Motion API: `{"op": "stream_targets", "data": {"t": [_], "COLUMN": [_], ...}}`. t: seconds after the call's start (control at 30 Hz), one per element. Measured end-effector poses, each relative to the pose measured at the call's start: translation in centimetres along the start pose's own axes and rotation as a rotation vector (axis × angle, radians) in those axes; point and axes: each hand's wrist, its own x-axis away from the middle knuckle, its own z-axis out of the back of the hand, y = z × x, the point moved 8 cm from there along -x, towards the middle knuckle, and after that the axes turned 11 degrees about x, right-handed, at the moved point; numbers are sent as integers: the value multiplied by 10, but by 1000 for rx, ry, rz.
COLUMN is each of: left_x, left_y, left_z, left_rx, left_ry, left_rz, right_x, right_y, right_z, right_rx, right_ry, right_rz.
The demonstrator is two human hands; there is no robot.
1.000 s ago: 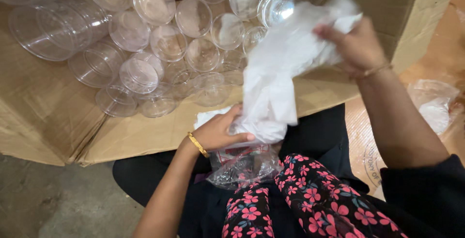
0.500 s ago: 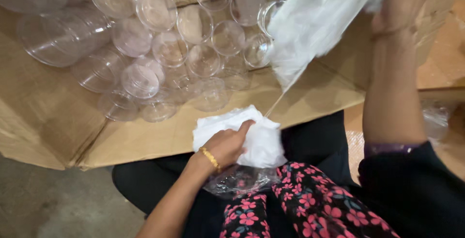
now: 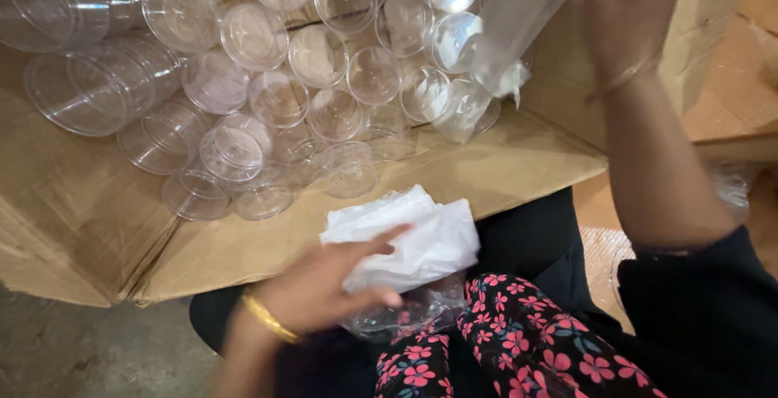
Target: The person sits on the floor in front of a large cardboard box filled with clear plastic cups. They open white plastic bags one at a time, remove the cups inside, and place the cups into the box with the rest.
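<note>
My left hand [image 3: 328,288] rests on a folded stack of white plastic bags [image 3: 417,236] that lies on my lap at the cardboard flap's edge, fingers around it. My right hand [image 3: 628,9] is raised at the top right and grips one thin translucent bag [image 3: 519,29], which hangs down over the cups, blurred by motion. Several clear plastic cups [image 3: 279,98] lie on their sides inside the open cardboard box [image 3: 73,203]. A crumpled clear wrapper [image 3: 405,321] sits under the bag stack.
Floral red and black fabric [image 3: 519,349] covers my lap. The box's front flap [image 3: 502,163] folds down toward me. More clear wrapping [image 3: 733,191] lies at the right on a brown surface. Grey floor [image 3: 81,349] shows at the lower left.
My right hand has lifted the single bag up and to the right, clear of the stack. My left hand has stayed on the folded stack, its fingers spreading a little.
</note>
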Motion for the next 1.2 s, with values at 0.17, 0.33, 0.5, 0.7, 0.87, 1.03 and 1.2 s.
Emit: {"op": "stream_targets", "data": {"t": [0.17,0.33,0.5,0.7,0.87,1.03,1.2], "left_x": [-64,-143,-176,-165,-151,-122,-70], "left_y": [-33,-125,-156,-152,-125,-107,-61], "left_z": [107,109,102,115,110,115,168], "left_rx": [657,1223,1012,1054,1123,1016,616], "left_ry": [129,328,401,440,337,346,460], "left_rz": [-56,173,11,-42,-66,-7,-177], "right_x": [24,94,141,93,48,87,103], "right_y": [-164,-260,-293,-233,-146,-159,-143], "right_z": [-5,5,0,5,-77,-155,-177], "right_rx": [-250,-538,-514,-829,-1033,-1231,-969], "right_ry": [-317,-549,-893,-988,-791,-1163,-1177], "right_rz": [550,907,981,583,-245,-390,-540]}}
